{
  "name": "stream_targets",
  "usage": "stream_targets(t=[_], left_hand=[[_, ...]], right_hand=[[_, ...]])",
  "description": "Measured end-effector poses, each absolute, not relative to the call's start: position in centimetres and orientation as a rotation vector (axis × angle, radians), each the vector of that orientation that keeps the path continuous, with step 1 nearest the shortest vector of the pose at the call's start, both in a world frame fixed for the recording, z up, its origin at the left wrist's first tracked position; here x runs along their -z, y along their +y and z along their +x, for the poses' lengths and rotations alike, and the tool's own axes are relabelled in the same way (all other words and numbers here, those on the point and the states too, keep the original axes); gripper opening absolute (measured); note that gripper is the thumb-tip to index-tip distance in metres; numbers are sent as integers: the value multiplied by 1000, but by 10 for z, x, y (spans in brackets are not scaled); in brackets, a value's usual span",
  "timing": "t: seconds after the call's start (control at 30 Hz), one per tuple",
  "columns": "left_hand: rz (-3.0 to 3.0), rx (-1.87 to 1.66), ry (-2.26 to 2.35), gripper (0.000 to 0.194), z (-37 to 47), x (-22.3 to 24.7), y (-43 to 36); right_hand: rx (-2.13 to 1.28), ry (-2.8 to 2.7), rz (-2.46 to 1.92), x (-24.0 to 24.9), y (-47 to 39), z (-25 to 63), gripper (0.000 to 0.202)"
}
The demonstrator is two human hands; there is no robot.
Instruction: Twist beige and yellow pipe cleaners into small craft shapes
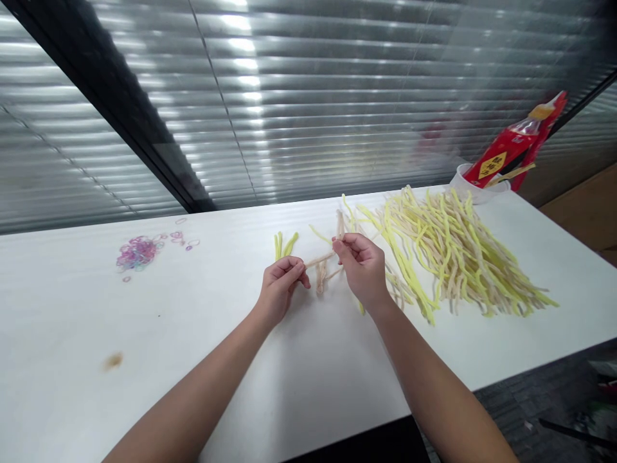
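A beige fuzzy strand (319,259), like a pipe cleaner, is stretched between my two hands just above the white table. My left hand (284,283) pinches its left end between thumb and fingers. At the other end, my right hand (361,263) is closed on the strand, its fingertips pressed together. More beige strands (321,280) hang or lie below and behind the fingers; I cannot tell whether they join the held one. Short yellow strands (285,245) lie just beyond my left hand. To the right spreads a big loose pile of yellow and beige strands (457,251).
Small pink and purple rings (137,253) lie heaped on the white table (202,321) at left. A clear plastic bowl (475,191) and a red-labelled bottle (506,151) stand at the back right. Window blinds (308,96) behind glass border the far edge.
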State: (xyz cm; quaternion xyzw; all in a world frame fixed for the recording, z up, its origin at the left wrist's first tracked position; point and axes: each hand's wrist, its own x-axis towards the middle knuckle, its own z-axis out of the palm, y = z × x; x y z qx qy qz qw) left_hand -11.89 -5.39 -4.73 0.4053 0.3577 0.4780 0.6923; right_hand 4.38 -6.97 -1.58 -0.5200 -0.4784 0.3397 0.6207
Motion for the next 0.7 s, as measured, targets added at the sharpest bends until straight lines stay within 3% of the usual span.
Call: stream_targets(t=[0.2,0.7], left_hand=[[855,-1179,792,22,-115,47,-53],[760,-1244,855,24,-115,50,-48]], right_hand=[[-246,-1681,-1274,19,-71,50,19],[-73,-2231,-1444,26,-73,49,21]])
